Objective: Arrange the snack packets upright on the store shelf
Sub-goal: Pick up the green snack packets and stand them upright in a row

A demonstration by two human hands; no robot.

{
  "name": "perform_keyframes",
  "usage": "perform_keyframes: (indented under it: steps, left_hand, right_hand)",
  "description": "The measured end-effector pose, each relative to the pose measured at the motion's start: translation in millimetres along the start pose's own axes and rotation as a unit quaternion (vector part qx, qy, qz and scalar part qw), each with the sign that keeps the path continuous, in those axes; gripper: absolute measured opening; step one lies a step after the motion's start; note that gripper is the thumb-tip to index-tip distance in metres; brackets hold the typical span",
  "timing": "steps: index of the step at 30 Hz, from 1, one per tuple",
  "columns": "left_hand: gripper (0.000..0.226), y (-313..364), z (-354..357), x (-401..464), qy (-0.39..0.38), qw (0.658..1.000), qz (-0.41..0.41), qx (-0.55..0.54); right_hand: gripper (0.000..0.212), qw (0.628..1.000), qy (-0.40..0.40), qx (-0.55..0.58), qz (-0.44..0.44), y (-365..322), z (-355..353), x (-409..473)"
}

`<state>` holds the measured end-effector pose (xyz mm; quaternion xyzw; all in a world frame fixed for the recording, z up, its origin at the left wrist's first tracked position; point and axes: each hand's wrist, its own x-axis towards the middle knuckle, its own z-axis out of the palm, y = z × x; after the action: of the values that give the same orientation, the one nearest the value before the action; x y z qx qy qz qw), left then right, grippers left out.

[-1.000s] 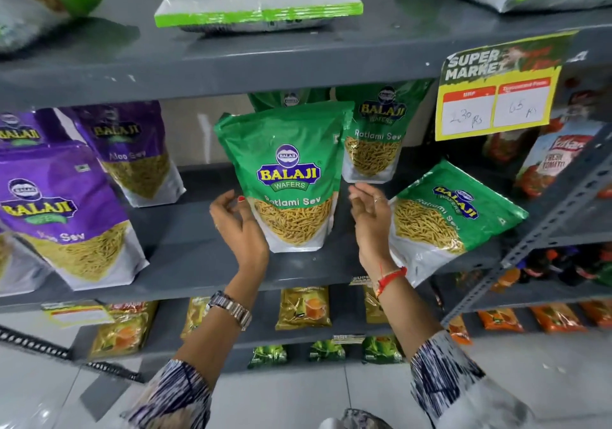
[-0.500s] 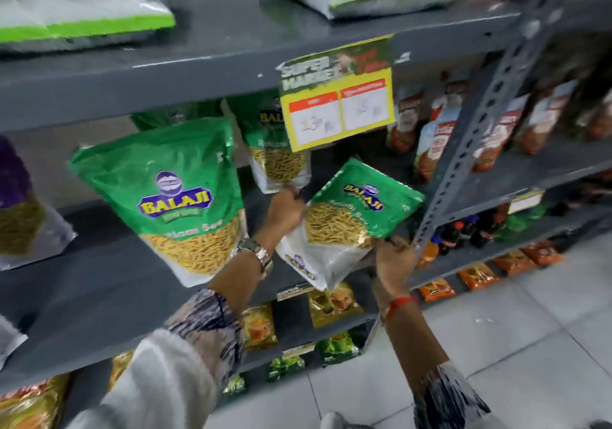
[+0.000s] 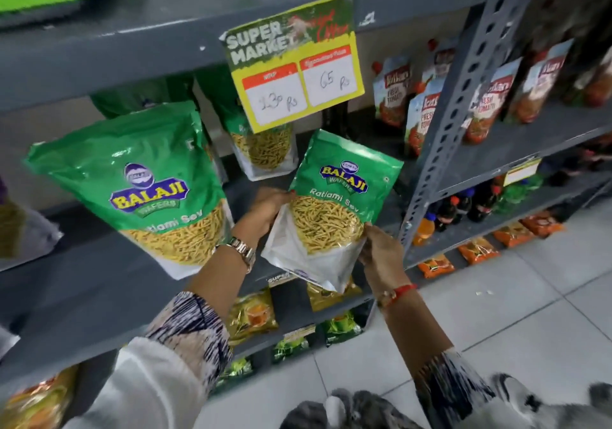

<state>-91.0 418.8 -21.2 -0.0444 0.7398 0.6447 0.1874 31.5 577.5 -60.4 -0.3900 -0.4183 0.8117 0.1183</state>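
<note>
Two hands' fingers [image 3: 371, 229] pinch green sev packet [image 3: 334, 206] sides, tilted, above shelf [image 3: 99, 282].

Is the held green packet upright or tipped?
Tipped: the green packet leans right, gripped by the left hand and right hand.

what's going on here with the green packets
A person is stocking a grey store shelf. Both hands hold one green Ratlami Sev packet by its sides, left hand and right hand; it is tilted at the shelf's front edge, not yet set down. A larger green packet already stands to its left, another behind under the price tag.
</note>
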Motion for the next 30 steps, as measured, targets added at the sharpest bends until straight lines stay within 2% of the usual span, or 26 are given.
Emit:
perform_keyframes:
  steps: [3,6,8,10,13,16,21,26,30]
  left_hand:
    - [0.008,-12,-7,-27,0.029,0.999,-0.004,0.028]
    - [0.018,-36,-16,-62,0.030,0.999,-0.002,0.013]
    - [0.020,-47,-19,-88,0.047,0.999,0.001,-0.019]
    - [0.021,-56,-23,-115,0.071,0.996,0.000,-0.051]
    - [0.015,-64,-34,-156,0.085,0.992,0.026,-0.089]
    - [0.027,-66,-42,-203,0.080,0.988,0.065,-0.117]
    - [0.030,-63,-55,-262,0.041,0.968,0.147,-0.200]
    - [0.031,-55,-65,-283,0.052,0.961,0.191,-0.195]
    - [0.034,-57,-61,-275,0.074,0.965,0.169,-0.186]
  right_hand:
    - [0.026,0.999,0.032,-0.009,0.026,0,-11,-13]
    - [0.004,0.999,0.018,-0.022,0.021,-2,-20,-37]
    - [0.022,0.999,-0.011,-0.030,0.001,1,-29,-56]
    - [0.028,0.998,-0.028,-0.044,-0.024,4,-38,-77]
    - [0.021,0.994,-0.079,-0.062,-0.040,3,-51,-112]
    - [0.002,0.987,-0.126,-0.078,-0.057,-3,-62,-143]
    - [0.010,0.970,-0.221,-0.048,-0.085,-12,-75,-185]
    - [0.006,0.965,-0.238,-0.030,-0.109,-16,-74,-200]
    - [0.008,0.966,-0.236,-0.034,-0.102,-10,-69,-191]
